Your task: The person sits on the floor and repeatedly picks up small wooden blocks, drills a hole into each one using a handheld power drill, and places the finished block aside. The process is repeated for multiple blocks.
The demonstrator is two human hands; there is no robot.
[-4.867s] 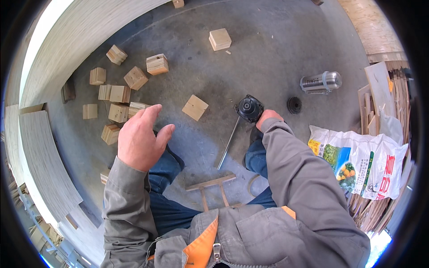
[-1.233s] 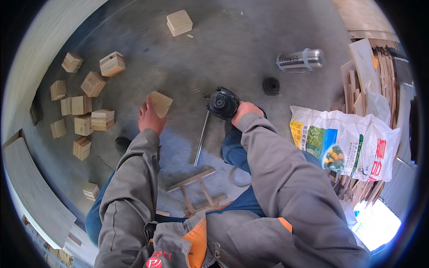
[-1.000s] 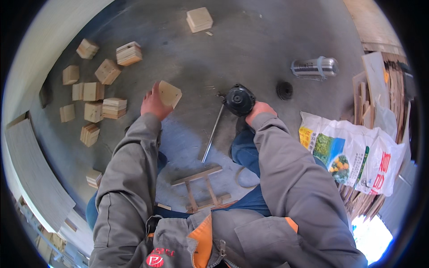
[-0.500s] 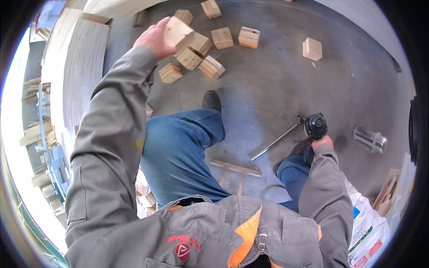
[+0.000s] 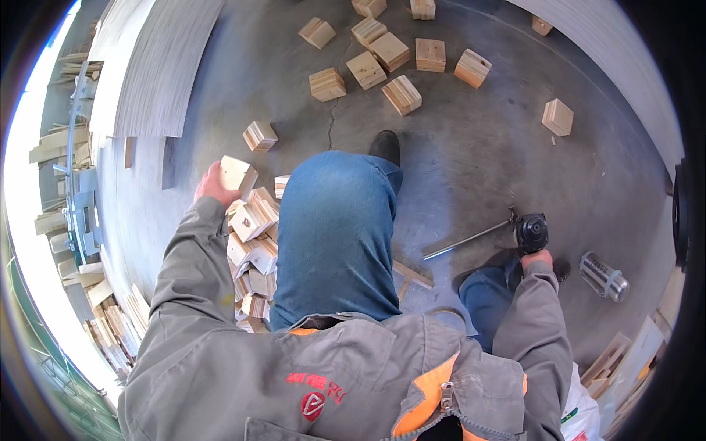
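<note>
My left hand (image 5: 212,185) grips a pale wooden block (image 5: 238,176), thumb and fingers around its left end. The block is over the far end of a heap of similar wooden blocks (image 5: 254,219) beside my left leg; I cannot tell whether it touches them. Low on the right, my right hand (image 5: 537,259) is closed around the grip of what looks like a nail gun (image 5: 531,234), with a round black cap on top. A long thin metal rod (image 5: 467,242) sticks out from it to the left. My right hand hides most of the grip.
Several loose wooden blocks (image 5: 368,70) lie scattered on the grey floor ahead, one block (image 5: 557,117) apart at the right. A clear flask with a metal lid (image 5: 604,277) lies right of the tool. Stacked boards (image 5: 165,66) stand at the left, wood strips (image 5: 604,364) at lower right.
My left hand has come back from the scattered blocks toward the heap by my left leg, bringing a block. The view has shifted; my right hand still grips the tool.
</note>
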